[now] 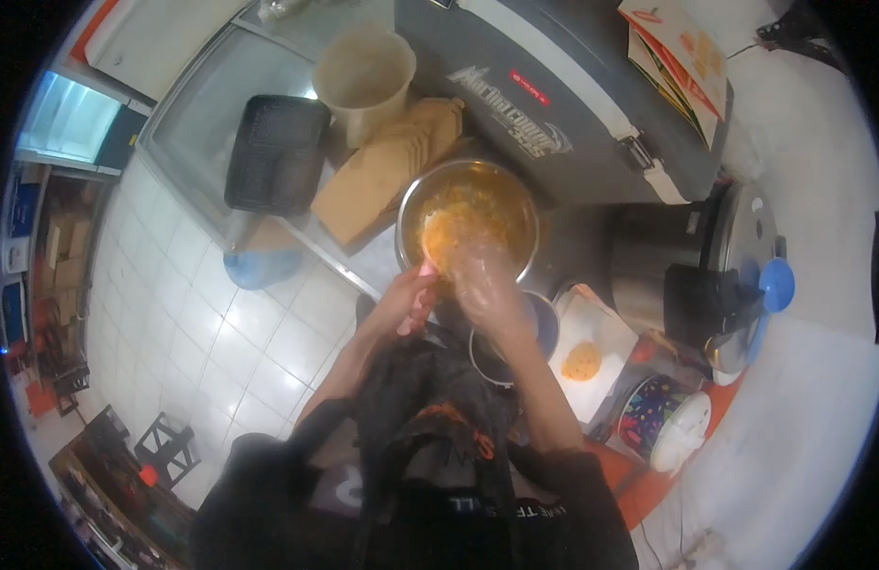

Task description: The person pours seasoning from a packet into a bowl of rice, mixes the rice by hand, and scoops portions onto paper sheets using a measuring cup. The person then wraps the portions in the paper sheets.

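A steel bowl (527,204) holds an orange-yellow mixture (468,204). My left hand (403,302) is closed around the pink handle of a ladle (427,270), whose round head lies over the near left side of the bowl with orange mixture in it. In a clear plastic glove, my right hand (487,280) reaches over the bowl's near rim, right beside the ladle's head. Its fingers blur into the orange mixture, so their grip is hidden. Below my right forearm, a metal pot (485,359) is partly covered.
To the right are white paper with an orange patty (580,363), a large steel cooker (653,275), a blue ladle (778,283) and a patterned pot (649,418). Cardboard pieces (387,171), a black tray (278,157) and a beige pitcher (363,81) stand left; a grey cooler (496,76) behind.
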The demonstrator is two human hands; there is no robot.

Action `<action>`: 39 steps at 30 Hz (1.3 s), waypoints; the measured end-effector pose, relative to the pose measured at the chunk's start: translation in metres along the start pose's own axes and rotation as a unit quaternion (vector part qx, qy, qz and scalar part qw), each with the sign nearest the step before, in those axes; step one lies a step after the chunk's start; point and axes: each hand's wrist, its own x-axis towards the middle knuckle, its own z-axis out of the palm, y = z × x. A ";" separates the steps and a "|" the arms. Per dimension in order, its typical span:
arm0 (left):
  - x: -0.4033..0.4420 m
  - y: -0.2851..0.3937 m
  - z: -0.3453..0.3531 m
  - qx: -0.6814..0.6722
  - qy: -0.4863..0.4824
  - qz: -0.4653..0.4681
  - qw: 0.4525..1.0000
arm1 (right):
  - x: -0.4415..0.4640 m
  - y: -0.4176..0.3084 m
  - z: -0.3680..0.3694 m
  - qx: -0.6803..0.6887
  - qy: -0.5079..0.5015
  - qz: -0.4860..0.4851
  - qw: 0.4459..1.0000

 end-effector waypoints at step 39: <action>0.020 0.032 -0.003 0.367 0.028 0.111 0.923 | -0.030 0.029 -0.048 0.825 0.110 0.332 0.444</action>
